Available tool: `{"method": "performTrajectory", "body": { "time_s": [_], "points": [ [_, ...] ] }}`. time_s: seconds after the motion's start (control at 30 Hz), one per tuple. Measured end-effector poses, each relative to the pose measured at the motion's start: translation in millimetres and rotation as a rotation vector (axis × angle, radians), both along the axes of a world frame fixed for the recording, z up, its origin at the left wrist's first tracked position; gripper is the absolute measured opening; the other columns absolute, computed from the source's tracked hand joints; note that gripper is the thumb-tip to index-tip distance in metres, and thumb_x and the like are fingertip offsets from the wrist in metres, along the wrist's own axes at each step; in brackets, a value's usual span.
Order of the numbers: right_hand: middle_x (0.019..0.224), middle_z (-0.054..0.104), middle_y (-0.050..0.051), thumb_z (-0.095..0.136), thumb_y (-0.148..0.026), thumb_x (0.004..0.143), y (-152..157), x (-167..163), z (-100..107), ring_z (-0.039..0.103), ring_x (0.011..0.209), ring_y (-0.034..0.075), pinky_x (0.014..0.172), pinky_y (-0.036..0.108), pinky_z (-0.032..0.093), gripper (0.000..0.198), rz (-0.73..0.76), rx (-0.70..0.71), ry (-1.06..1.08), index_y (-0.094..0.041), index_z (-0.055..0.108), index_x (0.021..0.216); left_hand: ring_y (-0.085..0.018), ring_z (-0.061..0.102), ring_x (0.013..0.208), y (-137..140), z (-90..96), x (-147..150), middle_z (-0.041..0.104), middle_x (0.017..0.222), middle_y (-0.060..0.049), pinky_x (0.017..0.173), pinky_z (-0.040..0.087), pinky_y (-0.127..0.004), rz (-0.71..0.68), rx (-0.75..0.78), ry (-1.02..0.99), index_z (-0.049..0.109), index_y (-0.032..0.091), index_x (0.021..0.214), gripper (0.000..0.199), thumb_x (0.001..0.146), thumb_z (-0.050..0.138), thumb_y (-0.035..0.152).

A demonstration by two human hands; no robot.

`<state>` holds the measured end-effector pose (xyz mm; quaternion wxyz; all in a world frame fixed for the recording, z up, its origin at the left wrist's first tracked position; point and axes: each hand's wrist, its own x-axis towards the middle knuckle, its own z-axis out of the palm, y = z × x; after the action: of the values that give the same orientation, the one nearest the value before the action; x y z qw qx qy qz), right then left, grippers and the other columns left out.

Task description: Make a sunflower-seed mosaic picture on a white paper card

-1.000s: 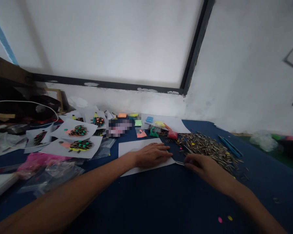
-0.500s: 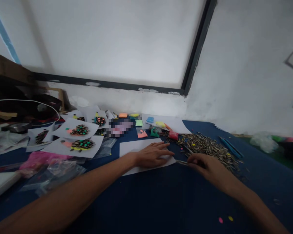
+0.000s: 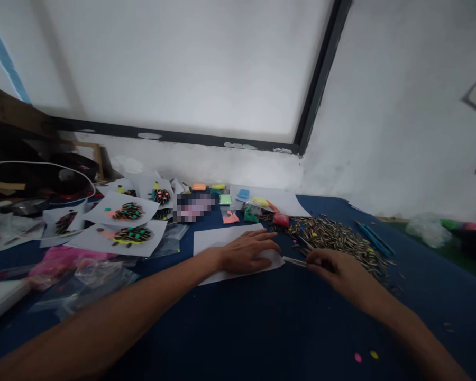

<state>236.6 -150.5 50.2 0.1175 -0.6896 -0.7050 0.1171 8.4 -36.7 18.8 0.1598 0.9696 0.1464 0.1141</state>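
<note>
My left hand (image 3: 249, 251) lies flat with fingers stretched over a white sheet of paper (image 3: 208, 239), resting on it. To its right, my right hand (image 3: 333, 270) is closed around scissors (image 3: 295, 261). Two thin metal blades show spread apart, the lower one pointing left at the paper's right corner; the handles are hidden in my fingers. Just beyond the right hand spreads a heap of striped sunflower seeds (image 3: 337, 235).
Sheets with seed hedgehogs (image 3: 133, 235) lie at left, near clear plastic bags (image 3: 87, 280). Small packs of coloured clay, among them a red pack (image 3: 281, 219), stand along the back. A blue long-handled tool (image 3: 375, 239) lies right of the seeds. Two small dots, including a pink dot (image 3: 357, 357), lie in front.
My right hand and the scissors have shifted very slightly, and the lower blade now shows a little more clearly beside the paper's corner. My left hand stays on the sheet.
</note>
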Motion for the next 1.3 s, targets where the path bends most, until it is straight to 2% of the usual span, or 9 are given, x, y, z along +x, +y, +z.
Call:
{"method": "performTrajectory", "body": {
  "time_s": [0.23, 0.4, 0.53, 0.63, 0.8, 0.9, 1.0, 1.13, 1.3],
  "points": [
    [0.092, 0.070, 0.005, 0.047, -0.033, 0.085, 1, 1, -2, 0.064, 0.080, 0.020, 0.068, 0.027, 0.045, 0.024, 0.034, -0.036, 0.003, -0.023, 0.068, 0.090, -0.024, 0.025, 0.140, 4, -3.1, 0, 0.027, 0.152, -0.005, 0.113, 0.023, -0.043, -0.035, 0.024, 0.034, 0.045, 0.029, 0.136, 0.043, 0.093, 0.042, 0.038],
    [0.093, 0.071, 0.005, 0.047, -0.035, 0.084, 1, 4, -4, 0.064, 0.082, 0.021, 0.070, 0.029, 0.045, 0.026, 0.058, -0.015, 0.012, -0.023, 0.069, 0.091, -0.024, 0.026, 0.140, 4, 5.4, 1, 0.024, 0.153, -0.008, 0.113, 0.023, -0.041, -0.062, 0.074, 0.049, 0.040, 0.026, 0.140, 0.049, 0.092, 0.046, 0.035],
    [0.095, 0.070, 0.006, 0.045, -0.035, 0.086, 0, 3, -4, 0.064, 0.083, 0.022, 0.072, 0.031, 0.046, 0.028, 0.063, -0.018, 0.009, -0.022, 0.068, 0.093, -0.026, 0.027, 0.139, 1, 9.9, 1, 0.032, 0.150, -0.010, 0.113, 0.021, -0.042, -0.070, 0.168, 0.076, 0.051, 0.022, 0.131, 0.040, 0.094, 0.044, 0.035],
    [0.096, 0.070, 0.006, 0.046, -0.036, 0.085, 0, 3, -5, 0.064, 0.084, 0.023, 0.074, 0.033, 0.047, 0.027, 0.065, -0.005, 0.014, -0.023, 0.068, 0.093, -0.023, 0.031, 0.137, 0, 5.9, 2, 0.036, 0.148, -0.009, 0.111, 0.026, -0.038, -0.085, 0.134, 0.095, 0.048, 0.023, 0.134, 0.041, 0.098, 0.034, 0.037],
    [0.094, 0.070, 0.006, 0.047, -0.034, 0.084, 0, 6, -7, 0.064, 0.083, 0.022, 0.072, 0.033, 0.048, 0.025, 0.063, 0.011, 0.013, -0.023, 0.068, 0.091, -0.021, 0.025, 0.140, 4, -1.8, 3, 0.030, 0.151, -0.007, 0.113, 0.022, -0.037, -0.106, 0.092, 0.074, 0.041, 0.024, 0.139, 0.043, 0.099, 0.030, 0.037],
    [0.093, 0.070, 0.007, 0.046, -0.034, 0.084, -1, 4, -7, 0.064, 0.082, 0.022, 0.071, 0.032, 0.048, 0.026, 0.064, 0.023, 0.003, -0.023, 0.068, 0.093, -0.022, 0.026, 0.140, 5, -3.2, 3, 0.032, 0.150, -0.005, 0.113, 0.021, -0.041, -0.111, 0.133, 0.015, 0.048, 0.028, 0.133, 0.039, 0.099, 0.034, 0.038],
    [0.092, 0.070, 0.006, 0.045, -0.033, 0.084, -3, 1, -7, 0.064, 0.082, 0.022, 0.071, 0.032, 0.049, 0.026, 0.078, 0.051, 0.010, -0.023, 0.067, 0.093, -0.021, 0.034, 0.136, 5, -5.3, 4, 0.041, 0.145, -0.003, 0.112, 0.025, -0.039, -0.148, 0.159, -0.040, 0.057, 0.030, 0.124, 0.034, 0.099, 0.036, 0.037],
    [0.091, 0.070, 0.006, 0.044, -0.034, 0.086, -7, -2, -9, 0.064, 0.082, 0.021, 0.072, 0.033, 0.049, 0.026, 0.104, 0.086, 0.023, -0.023, 0.067, 0.090, -0.021, 0.040, 0.132, 5, -10.0, 4, 0.048, 0.140, -0.004, 0.107, 0.033, -0.034, -0.133, 0.082, -0.088, 0.058, 0.029, 0.124, 0.034, 0.097, 0.040, 0.038],
    [0.089, 0.068, 0.006, 0.043, -0.034, 0.089, -9, -2, -14, 0.063, 0.081, 0.020, 0.072, 0.033, 0.048, 0.026, 0.137, 0.130, 0.028, -0.024, 0.067, 0.090, -0.021, 0.038, 0.133, 6, -10.7, 3, 0.046, 0.141, -0.004, 0.108, 0.032, -0.035, -0.154, 0.044, -0.085, 0.058, 0.029, 0.125, 0.034, 0.098, 0.039, 0.036]
  ]
}}
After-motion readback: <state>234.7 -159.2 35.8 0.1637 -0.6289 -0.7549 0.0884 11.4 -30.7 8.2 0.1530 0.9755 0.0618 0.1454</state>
